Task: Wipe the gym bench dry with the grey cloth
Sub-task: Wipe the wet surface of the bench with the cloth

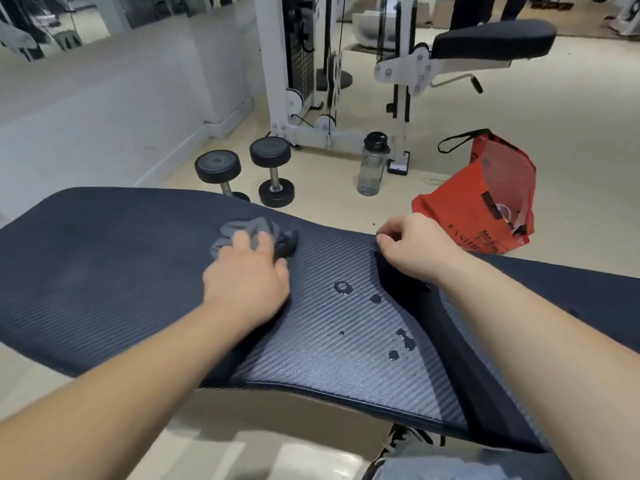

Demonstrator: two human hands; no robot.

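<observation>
Left hand presses the bunched grey cloth flat-fingered on the bench. Water drops lie to its right, nearer the right hand, which pinches the pad seam.

The left hand is pressing down on a crumpled grey cloth lying on the dark, ribbed pad of the bench, its fingers spread over the fabric. The right hand is resting at the far edge of the bench, fingers curled at the gap between two pads. Water droplets are sitting on the pad between the two hands. On the floor beyond, two dumbbells, a clear water bottle and a red bag are standing near a white cable machine.
</observation>
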